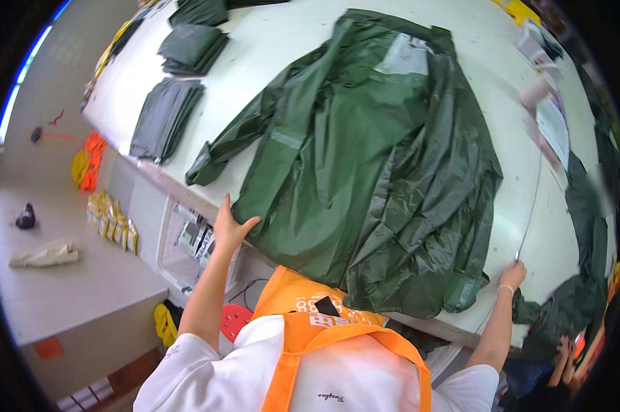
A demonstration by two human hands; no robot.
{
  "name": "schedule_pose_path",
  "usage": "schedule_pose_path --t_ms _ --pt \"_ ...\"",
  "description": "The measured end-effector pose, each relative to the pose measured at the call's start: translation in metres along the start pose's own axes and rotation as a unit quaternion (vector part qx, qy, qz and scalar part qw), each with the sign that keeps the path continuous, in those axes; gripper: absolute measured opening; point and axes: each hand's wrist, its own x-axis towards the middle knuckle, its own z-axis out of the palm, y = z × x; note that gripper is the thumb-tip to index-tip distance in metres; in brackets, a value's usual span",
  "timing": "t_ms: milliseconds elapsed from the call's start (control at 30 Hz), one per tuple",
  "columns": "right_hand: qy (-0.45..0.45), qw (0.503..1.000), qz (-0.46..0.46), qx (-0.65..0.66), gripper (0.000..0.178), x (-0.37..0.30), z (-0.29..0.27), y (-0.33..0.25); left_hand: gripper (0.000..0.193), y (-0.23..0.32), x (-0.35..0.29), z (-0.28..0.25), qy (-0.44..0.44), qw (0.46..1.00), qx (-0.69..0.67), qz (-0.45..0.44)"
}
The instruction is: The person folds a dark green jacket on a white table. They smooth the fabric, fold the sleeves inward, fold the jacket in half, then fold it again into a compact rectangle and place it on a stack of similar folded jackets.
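Note:
A dark green raincoat [337,165] lies spread over the white table, one sleeve reaching left and its hem hanging toward my apron. Beside its lower left edge is my left hand [231,225], thumb and forefinger spread, the thumb against the fabric. To the right of the coat, near the table's front edge, my right hand [512,276] is closed around the lower end of a thin pale cord-like strip [530,223]. The strip runs away from me up the table; its exact kind is too fine to make out.
Folded dark green garments [165,118] are stacked at the left. A white roll [538,89] and paper sheets [553,130] lie at the right. More green garments [576,302] and a co-worker's hands [565,353] are beyond. A crate [176,250] holds packets below.

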Motion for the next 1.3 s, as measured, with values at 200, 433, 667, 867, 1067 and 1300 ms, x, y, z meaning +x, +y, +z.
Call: schedule_pose_path --t_ms 200,433,667,867,1067,1300 --pt "0.050 0.987 0.034 0.149 0.027 0.034 0.031 0.019 0.046 -0.027 0.010 0.019 0.049 0.986 -0.093 -0.133" --pt "-0.234 0.691 0.188 0.658 0.014 -0.077 -0.115 -0.205 0.012 0.109 0.028 -0.126 0.264 0.950 -0.142 0.092" --pt "-0.528 0.498 0.039 0.686 0.034 -0.213 -0.196 -0.340 0.025 0.227 -0.117 -0.054 -0.049 0.861 -0.107 0.494" --pt "-0.498 0.585 0.094 0.634 0.031 -0.230 -0.157 -0.307 0.057 0.205 -0.192 -0.033 -0.365 0.857 -0.167 0.322" --pt "-0.531 0.456 0.180 0.691 0.022 -0.225 -0.155 -0.301 0.052 0.181 -0.202 -0.010 -0.679 0.608 -0.344 0.225" --pt "-0.511 0.410 0.164 0.738 0.012 -0.226 -0.147 -0.295 0.038 0.188 -0.181 0.039 -0.545 0.517 -0.614 -0.242"
